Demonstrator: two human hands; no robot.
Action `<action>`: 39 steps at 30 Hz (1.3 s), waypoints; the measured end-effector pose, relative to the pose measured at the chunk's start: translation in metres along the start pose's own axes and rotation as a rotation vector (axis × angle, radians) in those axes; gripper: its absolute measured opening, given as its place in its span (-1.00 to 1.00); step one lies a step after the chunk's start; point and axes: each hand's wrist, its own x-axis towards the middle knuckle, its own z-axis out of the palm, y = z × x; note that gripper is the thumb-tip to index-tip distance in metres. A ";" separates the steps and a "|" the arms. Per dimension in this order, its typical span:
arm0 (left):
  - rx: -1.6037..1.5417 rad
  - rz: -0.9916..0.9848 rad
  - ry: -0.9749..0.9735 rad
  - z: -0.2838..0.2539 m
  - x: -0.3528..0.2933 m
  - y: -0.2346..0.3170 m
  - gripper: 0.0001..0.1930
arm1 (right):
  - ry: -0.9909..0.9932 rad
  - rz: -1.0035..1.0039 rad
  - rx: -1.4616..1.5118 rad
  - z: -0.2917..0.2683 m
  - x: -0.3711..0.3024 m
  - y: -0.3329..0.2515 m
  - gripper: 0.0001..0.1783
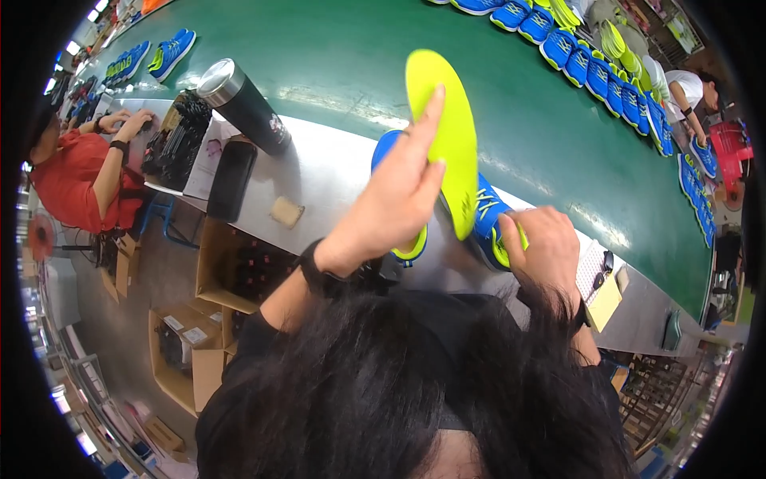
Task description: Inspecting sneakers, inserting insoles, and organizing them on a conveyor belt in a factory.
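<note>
A bright yellow-green insole [448, 112] is in my left hand [391, 195], held up over the bench with the thumb and fingers closed on its edge and face. My right hand [545, 247] grips a blue sports shoe [485, 211] by its opening, the thumb at the yellow-green lining. The insole's lower end hangs just beside this shoe. A second blue shoe [386, 146] stands behind my left hand, which hides most of it; only its toe and its yellow-green collar show.
A black tumbler [247, 108], a dark phone [232, 181] and a beige block [286, 211] are at left on the metal bench edge. Rows of blue shoes [594, 72] line the green table [335, 64]. Cardboard boxes [187, 351] stand below. Co-workers sit left [80, 176] and far right [688, 92].
</note>
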 end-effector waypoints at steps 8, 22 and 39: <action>-0.222 -0.021 -0.295 -0.014 -0.034 -0.018 -0.53 | 0.165 0.188 0.707 0.025 0.024 -0.034 -0.53; 0.782 0.427 -0.066 -0.006 -0.044 -0.079 -0.79 | -0.247 -0.070 0.374 -0.001 -0.024 -0.026 -0.75; 0.803 0.151 -0.084 0.020 -0.041 -0.058 -0.89 | -0.096 -0.007 0.192 0.026 -0.023 -0.048 -0.78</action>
